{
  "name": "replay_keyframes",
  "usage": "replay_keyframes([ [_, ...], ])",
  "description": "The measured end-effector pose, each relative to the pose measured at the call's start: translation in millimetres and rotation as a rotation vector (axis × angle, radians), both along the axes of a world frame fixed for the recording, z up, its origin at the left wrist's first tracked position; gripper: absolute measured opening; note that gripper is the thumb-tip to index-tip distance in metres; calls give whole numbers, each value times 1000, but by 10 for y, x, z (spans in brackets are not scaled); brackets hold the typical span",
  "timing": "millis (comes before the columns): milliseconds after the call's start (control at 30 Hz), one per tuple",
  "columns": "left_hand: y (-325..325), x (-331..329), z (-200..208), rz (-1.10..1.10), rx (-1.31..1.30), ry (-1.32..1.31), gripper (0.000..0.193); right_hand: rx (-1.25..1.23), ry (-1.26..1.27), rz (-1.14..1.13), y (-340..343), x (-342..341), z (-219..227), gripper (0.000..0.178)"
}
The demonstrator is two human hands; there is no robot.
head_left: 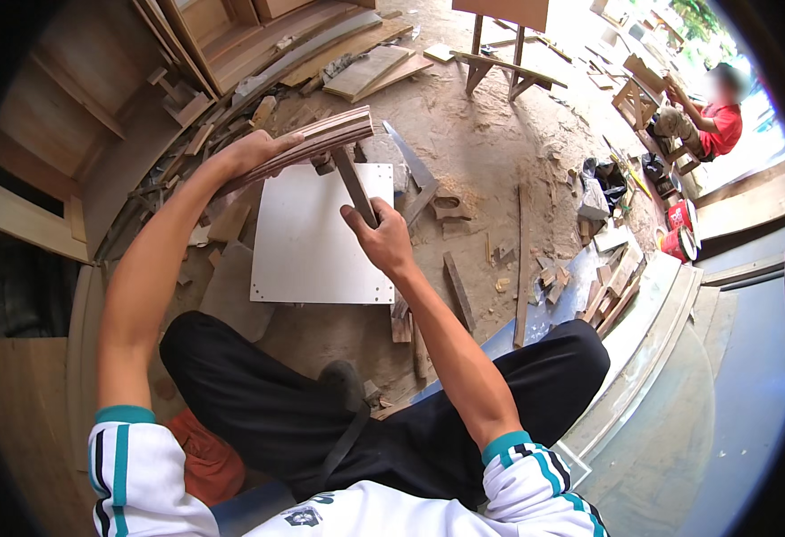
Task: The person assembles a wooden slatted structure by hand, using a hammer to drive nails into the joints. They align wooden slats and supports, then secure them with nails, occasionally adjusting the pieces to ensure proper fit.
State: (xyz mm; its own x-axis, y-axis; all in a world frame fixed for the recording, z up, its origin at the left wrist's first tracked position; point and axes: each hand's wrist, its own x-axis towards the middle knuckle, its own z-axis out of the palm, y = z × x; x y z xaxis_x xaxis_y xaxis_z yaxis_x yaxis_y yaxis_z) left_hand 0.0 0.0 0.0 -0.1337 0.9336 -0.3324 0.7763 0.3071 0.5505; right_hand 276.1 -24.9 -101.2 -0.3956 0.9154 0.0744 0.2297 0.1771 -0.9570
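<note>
Our left hand (254, 152) grips layered brown wooden strips (337, 131) | long axis: toward upper right | our right hand (383, 236), closed round dark straight bar (354, 185), below.

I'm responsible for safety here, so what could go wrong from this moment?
Only the left hand holds the wooden piece, so it might twist. The hammer-like tool in the right hand is close to it; a stray knock could bruise fingers. Loose wood scraps on the floor could trip someone.
</note>
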Motion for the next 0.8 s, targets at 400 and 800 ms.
replay_keyframes([
  [400, -368, -14, 376, 5, 114, 151, 76, 131, 139, 32, -108, -112, 58, 49],
  [800, -698, 1224, -57, -109, 284, 202, 62, 406, 70, -78, -260, 753, -857, 37],
])
